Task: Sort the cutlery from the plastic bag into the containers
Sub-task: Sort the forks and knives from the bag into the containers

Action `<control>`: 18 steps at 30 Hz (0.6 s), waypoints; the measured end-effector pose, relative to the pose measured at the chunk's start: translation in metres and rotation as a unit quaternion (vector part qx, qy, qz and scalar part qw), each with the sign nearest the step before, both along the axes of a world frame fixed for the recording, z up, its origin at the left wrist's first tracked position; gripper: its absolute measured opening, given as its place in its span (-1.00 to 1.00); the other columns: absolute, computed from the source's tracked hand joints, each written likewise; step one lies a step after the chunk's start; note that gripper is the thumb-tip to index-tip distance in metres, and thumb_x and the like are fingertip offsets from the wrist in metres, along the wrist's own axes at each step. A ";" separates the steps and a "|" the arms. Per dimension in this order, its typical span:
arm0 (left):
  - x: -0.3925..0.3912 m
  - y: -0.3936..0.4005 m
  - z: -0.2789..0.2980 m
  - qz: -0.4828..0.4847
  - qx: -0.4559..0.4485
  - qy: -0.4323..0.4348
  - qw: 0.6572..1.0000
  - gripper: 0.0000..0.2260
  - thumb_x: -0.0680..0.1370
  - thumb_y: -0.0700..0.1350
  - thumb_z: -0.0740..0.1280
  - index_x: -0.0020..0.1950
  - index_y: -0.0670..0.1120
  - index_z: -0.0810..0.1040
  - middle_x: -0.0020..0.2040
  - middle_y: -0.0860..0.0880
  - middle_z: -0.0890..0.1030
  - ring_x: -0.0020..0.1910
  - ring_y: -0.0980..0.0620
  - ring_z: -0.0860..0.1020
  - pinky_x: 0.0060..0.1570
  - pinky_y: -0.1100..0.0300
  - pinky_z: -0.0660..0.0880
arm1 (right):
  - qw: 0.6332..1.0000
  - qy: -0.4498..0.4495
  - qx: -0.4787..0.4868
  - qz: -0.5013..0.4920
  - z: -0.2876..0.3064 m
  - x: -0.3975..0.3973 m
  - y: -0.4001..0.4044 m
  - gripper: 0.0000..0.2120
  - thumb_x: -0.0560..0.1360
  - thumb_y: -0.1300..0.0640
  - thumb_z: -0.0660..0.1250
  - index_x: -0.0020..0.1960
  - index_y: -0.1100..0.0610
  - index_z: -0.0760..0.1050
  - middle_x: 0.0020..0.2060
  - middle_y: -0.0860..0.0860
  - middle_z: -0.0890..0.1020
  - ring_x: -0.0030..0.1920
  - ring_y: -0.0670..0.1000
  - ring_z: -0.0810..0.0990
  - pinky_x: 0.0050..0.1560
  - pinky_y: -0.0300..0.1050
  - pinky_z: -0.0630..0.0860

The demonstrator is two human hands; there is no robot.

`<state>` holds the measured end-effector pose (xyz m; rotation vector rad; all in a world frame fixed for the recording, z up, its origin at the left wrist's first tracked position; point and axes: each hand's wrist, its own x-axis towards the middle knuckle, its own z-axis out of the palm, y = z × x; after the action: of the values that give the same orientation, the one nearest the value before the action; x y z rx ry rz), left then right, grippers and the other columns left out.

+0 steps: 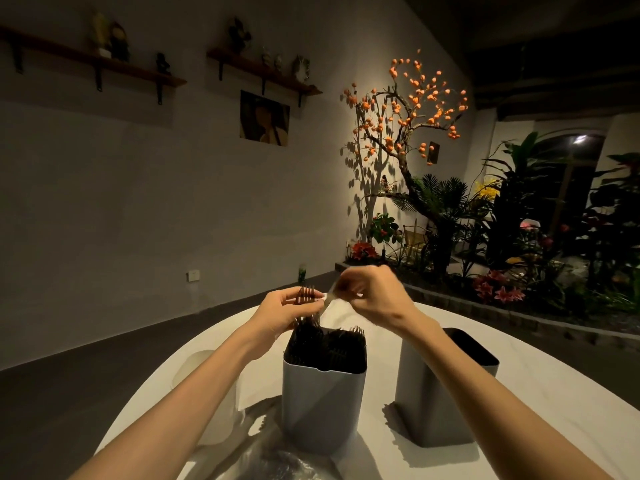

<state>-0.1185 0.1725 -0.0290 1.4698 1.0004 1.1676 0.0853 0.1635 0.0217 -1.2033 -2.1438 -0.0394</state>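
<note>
Nearest me the plastic bag lies on the worktop. Beyond, over the fork-filled container, my left hand pinches a dark fork; my right hand pinches something pale, blurred. I judge I'm separating pieces; next, drop the fork in.

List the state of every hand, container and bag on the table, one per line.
left hand: raised, pinching a dark fork
right hand: raised, blurred, pinching a clear wrapper
middle container: upright, full of dark forks
right container: upright, contents hidden
white container: upright, partly hidden
plastic bag: lying crumpled
</note>
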 end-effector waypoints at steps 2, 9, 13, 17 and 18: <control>-0.002 0.003 0.001 0.014 0.006 0.008 1.000 -0.86 0.53 -0.12 0.48 0.08 -0.08 0.70 -0.01 -0.08 0.72 0.08 -0.06 0.66 0.12 0.06 0.58 | 0.998 0.064 0.020 -0.011 0.019 0.004 -0.006 -0.63 0.49 0.36 0.42 0.26 0.15 0.53 0.03 0.08 0.71 -0.04 -0.04 0.69 0.06 -0.03 0.67; -0.002 0.006 -0.005 0.044 0.013 0.002 0.999 -0.86 0.50 -0.21 0.50 0.04 -0.13 0.68 -0.08 -0.08 0.74 0.03 -0.07 0.70 0.02 0.16 0.60 | 0.994 0.099 0.051 -0.005 0.058 0.001 -0.024 -0.49 0.53 0.43 0.33 0.45 0.20 0.38 0.12 0.16 0.67 0.02 -0.03 0.63 0.15 -0.12 0.60; -0.002 0.004 -0.008 0.055 0.015 -0.010 0.998 -0.80 0.48 -0.29 0.50 0.08 -0.13 0.66 -0.04 -0.06 0.74 0.09 -0.07 0.68 0.18 0.02 0.60 | 0.997 0.076 0.028 -0.005 0.049 -0.005 -0.020 -0.48 0.54 0.41 0.34 0.47 0.19 0.38 0.15 0.20 0.65 0.09 0.09 0.67 0.17 0.05 0.63; -0.003 0.000 -0.004 0.032 0.026 -0.043 0.998 -0.81 0.52 -0.17 0.48 0.12 -0.13 0.66 0.02 -0.10 0.73 0.12 -0.08 0.67 0.26 -0.02 0.54 | 0.998 0.047 -0.037 -0.021 0.018 -0.011 -0.007 -0.46 0.49 0.39 0.36 0.43 0.13 0.42 0.20 0.22 0.64 0.19 0.16 0.65 0.24 0.12 0.59; -0.002 -0.001 -0.003 0.021 0.020 -0.056 0.998 -0.81 0.56 -0.10 0.44 0.13 -0.14 0.66 0.04 -0.10 0.72 0.12 -0.07 0.67 0.25 0.01 0.53 | 0.997 0.032 -0.063 -0.019 0.010 -0.011 -0.002 -0.50 0.48 0.38 0.36 0.39 0.10 0.47 0.18 0.19 0.66 0.17 0.14 0.66 0.23 0.11 0.60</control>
<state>-0.1205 0.1714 -0.0324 1.4051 0.9395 1.2929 0.0747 0.1615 0.0315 -1.3005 -2.0942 0.1186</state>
